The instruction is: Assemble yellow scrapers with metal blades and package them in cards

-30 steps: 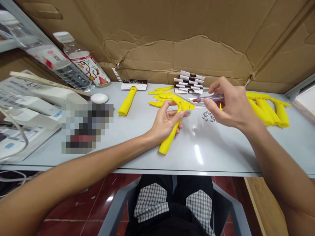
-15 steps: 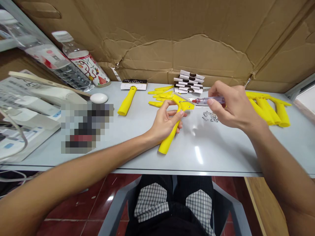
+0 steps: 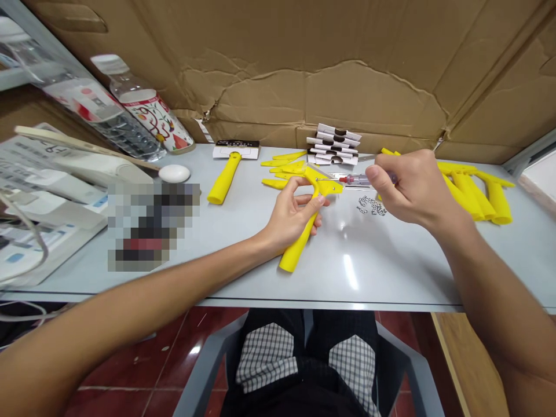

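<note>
My left hand [image 3: 299, 215] is closed around the neck of a yellow scraper [image 3: 299, 246], its hollow handle slanting down toward me. A metal blade edge runs along the scraper's head, and small screws show on its face. In my right hand [image 3: 410, 185] is a screwdriver [image 3: 358, 179] with a clear purplish handle, its shaft pointing left with the tip at the scraper's head. Below the screwdriver lies a small pile of screws [image 3: 371, 205]. Flat yellow plastic pieces [image 3: 284, 156] lie just behind my left hand.
A stack of black-and-white card sleeves [image 3: 334, 145] stands at the back. Left of it lies another yellow scraper [image 3: 226, 176] with a card on its head. More yellow handles [image 3: 497, 202] are at right. Plastic bottles [image 3: 150, 110], a white oval object [image 3: 174, 174] and a pixelated object [image 3: 154, 231] are at left.
My right hand has turned over on the screwdriver, its knuckles rolling and fingers curling tighter. My left hand and the scraper have stayed in place.
</note>
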`<state>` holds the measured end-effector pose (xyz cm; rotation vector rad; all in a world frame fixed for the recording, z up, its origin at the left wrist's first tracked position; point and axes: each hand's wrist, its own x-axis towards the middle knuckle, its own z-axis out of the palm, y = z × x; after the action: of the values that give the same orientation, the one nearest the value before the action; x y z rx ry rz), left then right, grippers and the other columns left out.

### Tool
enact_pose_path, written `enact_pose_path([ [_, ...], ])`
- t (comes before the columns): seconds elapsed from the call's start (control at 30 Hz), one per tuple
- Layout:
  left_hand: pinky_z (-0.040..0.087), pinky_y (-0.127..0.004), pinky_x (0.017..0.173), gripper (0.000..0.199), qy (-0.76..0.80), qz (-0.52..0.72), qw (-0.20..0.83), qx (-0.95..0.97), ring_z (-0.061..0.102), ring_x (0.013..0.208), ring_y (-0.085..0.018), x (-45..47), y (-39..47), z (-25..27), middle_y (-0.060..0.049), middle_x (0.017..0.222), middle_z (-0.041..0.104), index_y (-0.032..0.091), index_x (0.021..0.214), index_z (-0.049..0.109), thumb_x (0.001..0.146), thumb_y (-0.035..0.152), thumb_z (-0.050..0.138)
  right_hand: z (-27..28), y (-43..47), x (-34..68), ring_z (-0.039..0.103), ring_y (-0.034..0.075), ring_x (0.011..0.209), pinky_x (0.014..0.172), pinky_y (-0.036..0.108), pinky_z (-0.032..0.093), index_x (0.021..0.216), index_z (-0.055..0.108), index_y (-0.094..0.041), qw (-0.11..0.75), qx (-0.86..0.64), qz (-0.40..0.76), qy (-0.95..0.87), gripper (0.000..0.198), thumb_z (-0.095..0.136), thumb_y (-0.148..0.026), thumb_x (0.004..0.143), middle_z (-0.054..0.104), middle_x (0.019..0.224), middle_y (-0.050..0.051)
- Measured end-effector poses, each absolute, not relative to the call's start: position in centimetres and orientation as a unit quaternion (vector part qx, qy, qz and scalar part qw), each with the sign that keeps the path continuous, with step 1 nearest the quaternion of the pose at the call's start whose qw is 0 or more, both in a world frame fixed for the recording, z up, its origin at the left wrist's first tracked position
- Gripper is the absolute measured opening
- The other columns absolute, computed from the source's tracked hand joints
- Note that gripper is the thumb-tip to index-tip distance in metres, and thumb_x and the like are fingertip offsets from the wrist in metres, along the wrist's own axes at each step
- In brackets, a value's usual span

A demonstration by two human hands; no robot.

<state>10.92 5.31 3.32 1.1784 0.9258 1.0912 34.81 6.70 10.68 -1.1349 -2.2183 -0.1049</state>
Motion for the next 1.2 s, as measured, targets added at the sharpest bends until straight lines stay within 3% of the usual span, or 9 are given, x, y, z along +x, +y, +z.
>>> enact_pose_path([
  [0.17, 0.053, -0.022, 0.044, 0.045, 0.395, 0.469, 0.602, 0.512, 0.063, 0.053, -0.009, 10.9, 5.3, 3.3, -0.007, 0.103, 0.077, 0.025, 0.117, 0.045, 0.095, 0.038, 0.081, 11.2, 6.0, 34.6, 0.045, 0.022, 0.053, 0.058, 0.04, 0.034, 0.104, 0.064, -0.03, 0.321, -0.435, -0.006, -0.841, 0.023, 0.057, -0.052, 0.103, 0.055, 0.062, -0.001],
  [0.3, 0.053, -0.022, 0.044, 0.045, 0.398, 0.467, 0.603, 0.51, 0.063, 0.053, -0.009, 10.9, 5.4, 3.3, -0.006, 0.102, 0.077, 0.025, 0.117, 0.045, 0.095, 0.038, 0.082, 11.4, 5.6, 34.1, 0.051, 0.023, 0.057, 0.061, 0.041, 0.041, 0.116, 0.063, -0.032, 0.315, -0.433, 0.017, -0.845, 0.018, 0.057, -0.043, 0.103, 0.06, 0.068, -0.001],
  [0.43, 0.053, -0.023, 0.044, 0.044, 0.403, 0.47, 0.6, 0.506, 0.063, 0.053, -0.009, 11.0, 5.3, 3.4, -0.007, 0.104, 0.077, 0.025, 0.117, 0.046, 0.095, 0.037, 0.081, 11.2, 5.9, 34.0, 0.053, 0.023, 0.057, 0.062, 0.042, 0.043, 0.11, 0.066, -0.031, 0.314, -0.451, 0.001, -0.836, 0.017, 0.052, -0.041, 0.107, 0.061, 0.066, 0.0],
  [0.57, 0.052, -0.023, 0.044, 0.044, 0.401, 0.468, 0.601, 0.509, 0.063, 0.053, -0.009, 10.9, 5.3, 3.4, -0.007, 0.104, 0.077, 0.025, 0.117, 0.046, 0.095, 0.037, 0.082, 10.9, 6.4, 34.1, 0.046, 0.02, 0.051, 0.058, 0.04, 0.036, 0.095, 0.062, -0.027, 0.325, -0.444, -0.028, -0.834, 0.024, 0.049, -0.043, 0.106, 0.054, 0.057, -0.001],
  [0.73, 0.053, -0.022, 0.044, 0.044, 0.4, 0.466, 0.602, 0.51, 0.062, 0.052, -0.008, 10.9, 5.3, 3.4, -0.007, 0.103, 0.078, 0.024, 0.118, 0.045, 0.095, 0.037, 0.081, 10.9, 6.1, 34.1, 0.055, 0.021, 0.056, 0.061, 0.04, 0.042, 0.11, 0.061, -0.026, 0.333, -0.416, -0.004, -0.846, 0.022, 0.066, -0.035, 0.091, 0.063, 0.069, -0.002],
  [0.8, 0.052, -0.022, 0.044, 0.044, 0.399, 0.467, 0.603, 0.51, 0.062, 0.052, -0.008, 10.9, 5.3, 3.4, -0.006, 0.103, 0.078, 0.025, 0.117, 0.045, 0.095, 0.038, 0.081, 10.9, 6.0, 34.1, 0.059, 0.022, 0.061, 0.062, 0.041, 0.045, 0.11, 0.063, -0.028, 0.325, -0.411, 0.011, -0.851, 0.019, 0.067, -0.031, 0.091, 0.067, 0.076, 0.0],
  [0.9, 0.052, -0.022, 0.044, 0.045, 0.403, 0.47, 0.601, 0.506, 0.062, 0.053, -0.008, 10.9, 5.4, 3.4, -0.007, 0.103, 0.078, 0.025, 0.117, 0.044, 0.095, 0.038, 0.081, 10.6, 6.3, 34.3, 0.056, 0.02, 0.056, 0.059, 0.039, 0.044, 0.102, 0.066, -0.028, 0.333, -0.411, -0.006, -0.849, 0.009, 0.067, -0.035, 0.095, 0.065, 0.069, -0.001],
  [1.07, 0.052, -0.022, 0.043, 0.044, 0.398, 0.469, 0.601, 0.51, 0.062, 0.052, -0.008, 10.9, 5.3, 3.4, -0.007, 0.103, 0.078, 0.025, 0.118, 0.045, 0.095, 0.037, 0.081, 10.3, 7.0, 34.5, 0.054, 0.019, 0.052, 0.058, 0.036, 0.037, 0.091, 0.067, -0.027, 0.338, -0.431, -0.05, -0.835, 0.019, 0.065, -0.044, 0.099, 0.057, 0.056, -0.003],
  [1.2, 0.053, -0.022, 0.044, 0.044, 0.398, 0.468, 0.602, 0.511, 0.062, 0.052, -0.008, 11.0, 5.3, 3.4, -0.007, 0.103, 0.077, 0.025, 0.118, 0.045, 0.095, 0.037, 0.081, 10.9, 6.3, 34.1, 0.056, 0.022, 0.054, 0.061, 0.04, 0.043, 0.105, 0.068, -0.029, 0.323, -0.436, -0.016, -0.84, 0.015, 0.066, -0.04, 0.097, 0.063, 0.062, -0.002],
])
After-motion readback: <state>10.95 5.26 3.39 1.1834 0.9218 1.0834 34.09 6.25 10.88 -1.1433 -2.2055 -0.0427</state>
